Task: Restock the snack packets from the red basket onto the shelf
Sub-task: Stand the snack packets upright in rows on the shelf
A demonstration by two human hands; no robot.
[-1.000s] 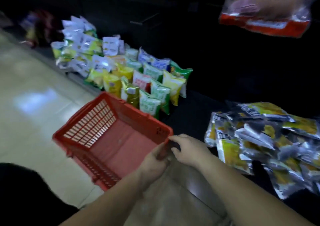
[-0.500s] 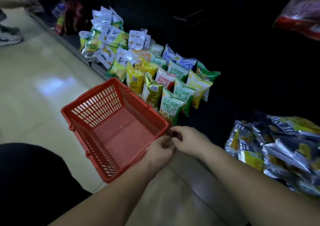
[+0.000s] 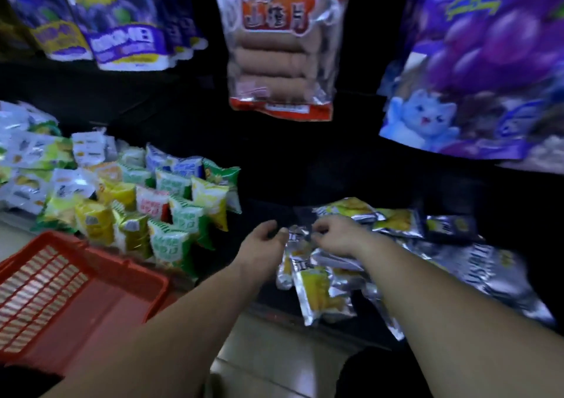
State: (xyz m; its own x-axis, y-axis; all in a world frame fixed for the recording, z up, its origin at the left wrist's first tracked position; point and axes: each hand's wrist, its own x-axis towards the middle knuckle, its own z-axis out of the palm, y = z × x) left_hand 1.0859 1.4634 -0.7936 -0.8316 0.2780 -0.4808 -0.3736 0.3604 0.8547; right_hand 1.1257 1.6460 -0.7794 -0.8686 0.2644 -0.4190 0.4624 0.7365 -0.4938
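The red basket (image 3: 91, 256) sits on the floor at the lower left, and I see no packets on the part of its bottom that shows. On the low dark shelf (image 3: 274, 190) a loose pile of silver-and-yellow snack packets (image 3: 320, 291) lies at the right. My right hand (image 3: 338, 236) pinches the top edge of one silver packet (image 3: 297, 233) in that pile. My left hand (image 3: 264, 242) hovers just left of the same packet, fingers loosely curled and thumb tip at its edge.
Rows of upright green, yellow and white snack packets (image 3: 171, 211) fill the shelf's left part, right behind the basket. Large bags hang above: purple ones (image 3: 122, 25), a red sausage bag (image 3: 280, 50) and a grape bag (image 3: 476, 71). Pale floor tiles (image 3: 274, 367) lie below.
Both hands left the basket's near corner and moved right to the silver packet pile. The view swung up and right, so the basket now sits at the lower left.
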